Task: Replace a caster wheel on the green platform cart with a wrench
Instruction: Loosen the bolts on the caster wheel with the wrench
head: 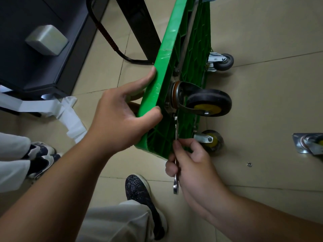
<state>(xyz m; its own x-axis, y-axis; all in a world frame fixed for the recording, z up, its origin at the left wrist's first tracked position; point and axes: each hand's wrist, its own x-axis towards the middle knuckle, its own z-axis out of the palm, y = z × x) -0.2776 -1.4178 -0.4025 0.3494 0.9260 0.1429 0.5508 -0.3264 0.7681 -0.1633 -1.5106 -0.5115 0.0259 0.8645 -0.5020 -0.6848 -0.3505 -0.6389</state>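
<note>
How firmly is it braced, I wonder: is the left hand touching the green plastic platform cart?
Touching. Head view shows the left hand gripping the green plastic platform cart, thumb curled over its rim.

Green platform cart: no lettering can be read on its edge or ribbed underside.
Wrench: too small and blurred to tell whether the shank bears a mark.
Loose caster plate: no stamp can be read.
Grey box: plain faces, nothing can be read.
Patterned shoe: woven pattern only, no brand legible.
</note>
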